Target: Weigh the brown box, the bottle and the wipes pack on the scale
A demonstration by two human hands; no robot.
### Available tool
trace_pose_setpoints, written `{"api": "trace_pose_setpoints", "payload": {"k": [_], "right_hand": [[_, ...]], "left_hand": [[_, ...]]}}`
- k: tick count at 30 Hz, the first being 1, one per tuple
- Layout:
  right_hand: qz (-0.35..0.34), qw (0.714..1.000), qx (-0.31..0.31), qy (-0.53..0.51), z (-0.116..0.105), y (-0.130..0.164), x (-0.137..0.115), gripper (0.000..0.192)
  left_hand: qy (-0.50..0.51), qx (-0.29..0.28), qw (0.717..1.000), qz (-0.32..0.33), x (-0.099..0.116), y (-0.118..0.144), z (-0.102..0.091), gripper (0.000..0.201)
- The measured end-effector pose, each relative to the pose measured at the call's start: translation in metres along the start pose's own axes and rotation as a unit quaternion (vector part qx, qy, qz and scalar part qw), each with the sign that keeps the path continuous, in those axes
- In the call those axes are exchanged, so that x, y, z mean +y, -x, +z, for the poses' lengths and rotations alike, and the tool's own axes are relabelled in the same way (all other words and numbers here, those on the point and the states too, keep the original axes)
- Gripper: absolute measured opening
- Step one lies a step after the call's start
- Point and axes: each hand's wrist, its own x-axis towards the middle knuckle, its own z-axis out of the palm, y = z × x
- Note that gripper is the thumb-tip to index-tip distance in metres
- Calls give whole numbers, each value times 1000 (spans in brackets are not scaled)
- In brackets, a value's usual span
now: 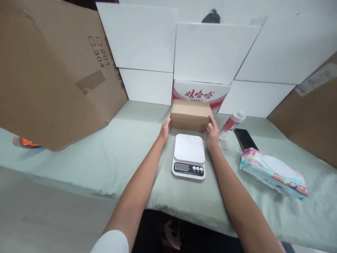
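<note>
Cardboard box [191, 115] sits clamped between left hand [165, 128] and right hand [212, 133], fingers pressed on its ends; scale [189, 155] lies just below them, likely awaiting it.

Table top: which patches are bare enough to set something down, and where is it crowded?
The green cloth lies bare between the big cardboard box and the scale, and in the strip below the scale. Crowded: the right side, with tube, phone and wipes pack. Left hand and right hand flank the small box.
</note>
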Motion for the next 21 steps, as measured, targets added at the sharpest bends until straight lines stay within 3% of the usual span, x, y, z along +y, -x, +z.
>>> {"api": "trace_pose_setpoints", "payload": {"k": [3,6,9,13,21], "right_hand": [[13,999,33,39,0,11,-2,60],[20,994,80,71,-1,17,-9,56],[34,994,71,77,-2,17,-12,54],[47,995,53,68,-1,16,-10,56],[75,995,17,57,0,17,-6,60]], "left_hand": [[-29,14,999,30,-15,-2,-9,54],[-97,39,989,108,-25,-4,-17,35],[-165,29,975,146,-31,-5,-23,27],[-223,27,966,132,-33,-6,-25,30],[-236,25,967,97,-28,-7,-18,28]]}}
